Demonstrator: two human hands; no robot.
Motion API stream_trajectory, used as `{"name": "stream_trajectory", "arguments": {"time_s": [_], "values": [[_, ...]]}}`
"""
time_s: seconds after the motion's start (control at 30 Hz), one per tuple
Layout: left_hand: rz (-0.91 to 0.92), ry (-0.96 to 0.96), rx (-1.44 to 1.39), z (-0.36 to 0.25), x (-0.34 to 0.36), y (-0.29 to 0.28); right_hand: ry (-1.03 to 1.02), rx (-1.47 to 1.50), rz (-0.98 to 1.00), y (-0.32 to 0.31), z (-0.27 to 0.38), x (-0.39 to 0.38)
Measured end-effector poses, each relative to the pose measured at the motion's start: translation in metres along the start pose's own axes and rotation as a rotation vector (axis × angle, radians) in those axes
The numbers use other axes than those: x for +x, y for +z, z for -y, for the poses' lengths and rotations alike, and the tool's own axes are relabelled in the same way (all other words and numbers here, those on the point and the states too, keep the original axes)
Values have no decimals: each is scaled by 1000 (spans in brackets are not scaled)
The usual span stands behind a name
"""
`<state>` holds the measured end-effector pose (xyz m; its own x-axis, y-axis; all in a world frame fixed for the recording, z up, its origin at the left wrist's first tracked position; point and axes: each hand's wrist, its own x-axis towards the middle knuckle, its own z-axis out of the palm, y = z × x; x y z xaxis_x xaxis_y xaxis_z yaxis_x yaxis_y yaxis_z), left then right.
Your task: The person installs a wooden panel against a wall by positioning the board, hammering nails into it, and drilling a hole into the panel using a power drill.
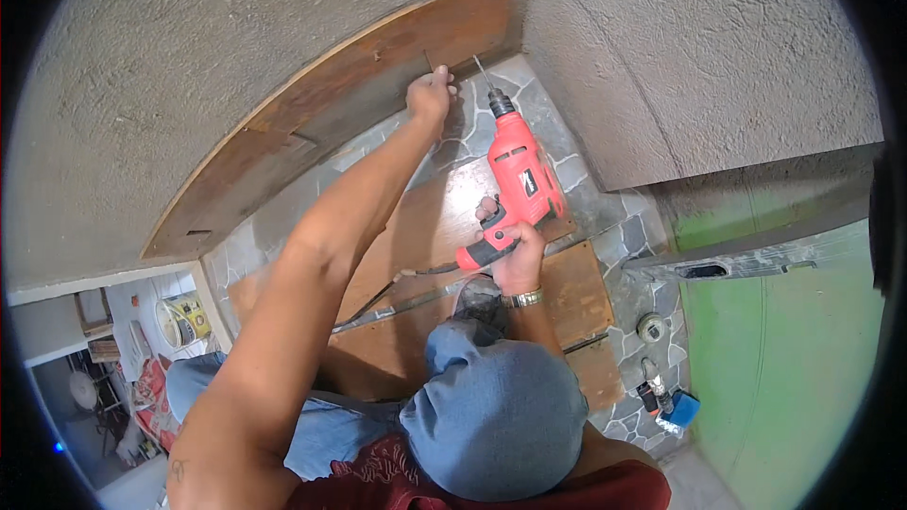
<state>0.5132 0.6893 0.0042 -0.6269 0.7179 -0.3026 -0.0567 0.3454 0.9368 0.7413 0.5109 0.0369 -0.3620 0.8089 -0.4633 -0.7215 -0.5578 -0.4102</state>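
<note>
My right hand [518,263] is wrapped round the black grip of a red power drill [515,156]. Its long thin bit [482,71] points at the wall, with the tip close to the lower edge of a brown wooden board [378,52]. Stretched far forward, my left hand [432,96] is closed beside that same edge, a short way left of the bit. Whatever its fingers pinch, if anything, is too small to make out. From the drill's handle a black cord [378,295] runs off to the left.
More brown boards [567,293] lie on the stone-patterned floor [619,241] under me. At right, near the green door [765,349], are a round tape roll [652,327] and a blue item [682,408]. A bucket [184,319] stands at left. Rough grey walls [690,47] meet ahead.
</note>
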Motion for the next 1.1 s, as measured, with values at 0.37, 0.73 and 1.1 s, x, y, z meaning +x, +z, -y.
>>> {"name": "stream_trajectory", "arguments": {"time_s": [0.37, 0.73, 1.1], "values": [[-105, 102, 199, 28, 22, 3, 32, 18, 16, 0, 0, 15], [-178, 107, 247, 22, 7, 9, 26, -3, -2, 8, 8, 13], [-188, 123, 213, 18, 1, 11, 12, -31, -22, 15, 7, 6]]}}
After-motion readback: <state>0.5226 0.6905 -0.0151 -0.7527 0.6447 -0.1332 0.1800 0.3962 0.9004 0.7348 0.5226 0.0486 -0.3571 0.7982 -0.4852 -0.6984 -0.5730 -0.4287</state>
